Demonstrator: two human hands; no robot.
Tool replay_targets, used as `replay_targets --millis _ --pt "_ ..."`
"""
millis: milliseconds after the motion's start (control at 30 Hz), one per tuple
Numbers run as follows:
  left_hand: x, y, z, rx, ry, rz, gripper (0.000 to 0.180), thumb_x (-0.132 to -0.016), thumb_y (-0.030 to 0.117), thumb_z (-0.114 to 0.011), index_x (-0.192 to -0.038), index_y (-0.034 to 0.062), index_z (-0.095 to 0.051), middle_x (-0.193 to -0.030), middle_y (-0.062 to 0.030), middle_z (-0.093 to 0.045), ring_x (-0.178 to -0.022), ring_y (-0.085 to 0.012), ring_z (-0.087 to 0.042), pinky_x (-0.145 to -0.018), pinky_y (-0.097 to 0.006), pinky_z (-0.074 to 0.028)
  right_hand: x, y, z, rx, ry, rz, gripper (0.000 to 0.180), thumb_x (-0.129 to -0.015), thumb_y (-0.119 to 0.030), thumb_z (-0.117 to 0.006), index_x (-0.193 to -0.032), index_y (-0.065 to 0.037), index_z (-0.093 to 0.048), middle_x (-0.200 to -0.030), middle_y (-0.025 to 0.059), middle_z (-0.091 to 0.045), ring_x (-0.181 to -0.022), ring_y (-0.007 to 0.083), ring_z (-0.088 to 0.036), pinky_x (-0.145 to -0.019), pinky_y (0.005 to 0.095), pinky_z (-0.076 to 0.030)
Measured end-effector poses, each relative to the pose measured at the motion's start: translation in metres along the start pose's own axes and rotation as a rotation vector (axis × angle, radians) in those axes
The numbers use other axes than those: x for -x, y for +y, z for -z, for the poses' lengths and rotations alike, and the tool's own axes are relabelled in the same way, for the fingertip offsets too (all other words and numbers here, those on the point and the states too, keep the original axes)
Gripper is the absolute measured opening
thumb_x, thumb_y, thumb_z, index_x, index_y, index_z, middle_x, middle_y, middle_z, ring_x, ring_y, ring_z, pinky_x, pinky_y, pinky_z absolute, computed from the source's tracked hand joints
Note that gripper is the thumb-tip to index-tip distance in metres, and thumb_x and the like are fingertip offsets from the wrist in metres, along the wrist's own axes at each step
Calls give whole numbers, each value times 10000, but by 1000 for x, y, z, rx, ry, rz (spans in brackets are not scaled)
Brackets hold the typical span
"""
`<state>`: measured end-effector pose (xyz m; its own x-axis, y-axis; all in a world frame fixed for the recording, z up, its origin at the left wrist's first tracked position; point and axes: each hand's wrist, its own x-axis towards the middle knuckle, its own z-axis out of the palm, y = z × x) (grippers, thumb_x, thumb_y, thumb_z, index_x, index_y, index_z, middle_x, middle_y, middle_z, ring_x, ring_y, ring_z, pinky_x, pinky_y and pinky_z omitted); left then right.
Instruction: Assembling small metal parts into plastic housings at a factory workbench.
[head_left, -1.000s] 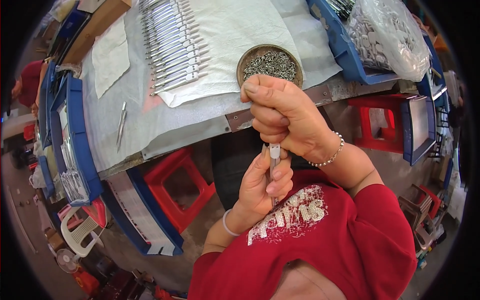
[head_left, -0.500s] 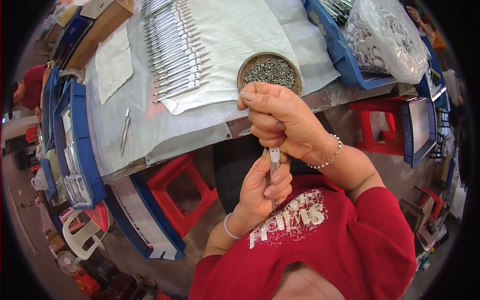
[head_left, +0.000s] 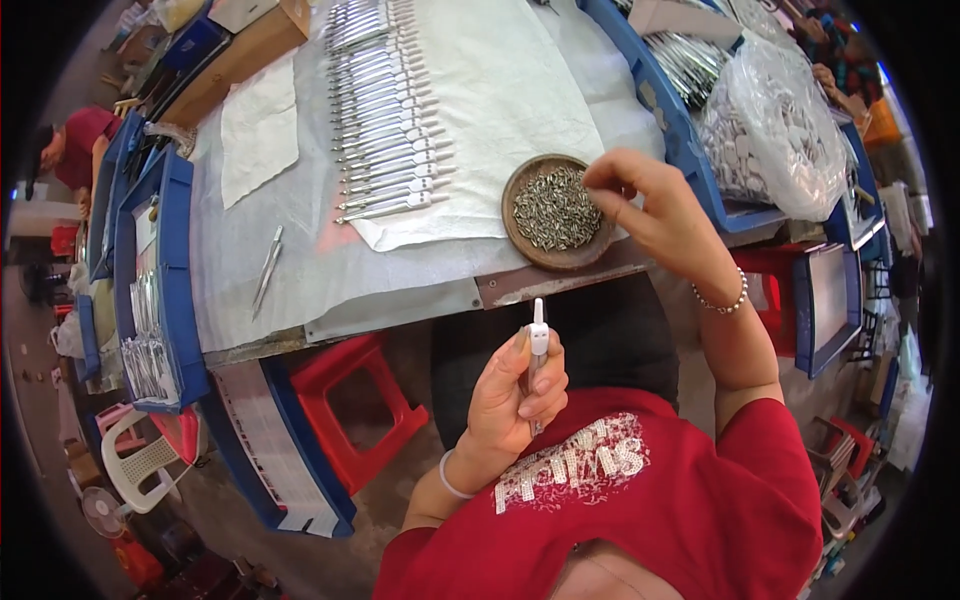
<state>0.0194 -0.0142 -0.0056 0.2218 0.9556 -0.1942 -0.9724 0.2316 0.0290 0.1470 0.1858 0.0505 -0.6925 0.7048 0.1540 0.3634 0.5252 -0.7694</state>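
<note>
My left hand (head_left: pixel 517 390) is wrapped round a slim metal pen-like rod with a white head (head_left: pixel 540 340). It stands nearly upright in front of my chest; a narrow white tip points up and two dark dots mark the head. Over the right rim of a round brown bowl (head_left: pixel 522 250) is my right hand (head_left: pixel 650 205), thumb and forefinger bent together in a pinch. Whatever lies between those fingertips is too small to make out. Many short metal pins (head_left: pixel 555 215) fill the bowl.
Similar rods (head_left: pixel 390 130) lie in a row on white cloth (head_left: pixel 500 100). A pair of tweezers (head_left: pixel 268 272) lies left. Blue trays (head_left: pixel 650 100) flank the table, one holding a clear bag of white parts (head_left: pixel 770 130). A red stool (head_left: pixel 360 400) stands below.
My right hand has let go of the rod's white end and moved right to the bowl. The narrow white tip now shows. My left hand keeps its hold, slightly lower.
</note>
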Motion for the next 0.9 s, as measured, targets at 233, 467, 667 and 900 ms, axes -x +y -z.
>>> replay_targets --millis 233,467,667,900 --pt "14 4 -7 -121 132 -6 213 -878 250 -529 -944 49 -504 -619 6 -439 -394 -51 -314 -348 -209 -257 -18 -5 -29 390 -116 208 175 -732 -63 -595 -873 -18 -503 -855 179 -500 -810 385 -496 -695 442 -404" --pt "13 -2 -6 -56 2 -46 235 -926 259 -488 -957 29 -522 -638 13 -461 -396 -27 -310 -343 -159 -260 -15 -9 -34 508 -98 149 110 -705 -25 -553 -775 -11 -468 -779 179 -494 -752 386 -483 -664 458 -381" --pt "12 -3 -5 -34 19 -66 250 -933 272 -477 -961 26 -515 -648 13 -471 -398 -27 -316 -351 -158 -278 -18 -15 -33 416 -40 213 81 -746 -23 -550 -776 -7 -477 -748 165 -510 -719 368 -495 -634 433 -387" --pt "5 -4 -8 -86 109 -6 231 -923 295 -480 -915 68 -519 -575 23 -426 -354 -51 -302 -305 -195 -235 -10 -5 -20 133 56 65 38 -784 38 -548 -792 15 -519 -660 59 -535 -582 94 -500 -543 236 -410"
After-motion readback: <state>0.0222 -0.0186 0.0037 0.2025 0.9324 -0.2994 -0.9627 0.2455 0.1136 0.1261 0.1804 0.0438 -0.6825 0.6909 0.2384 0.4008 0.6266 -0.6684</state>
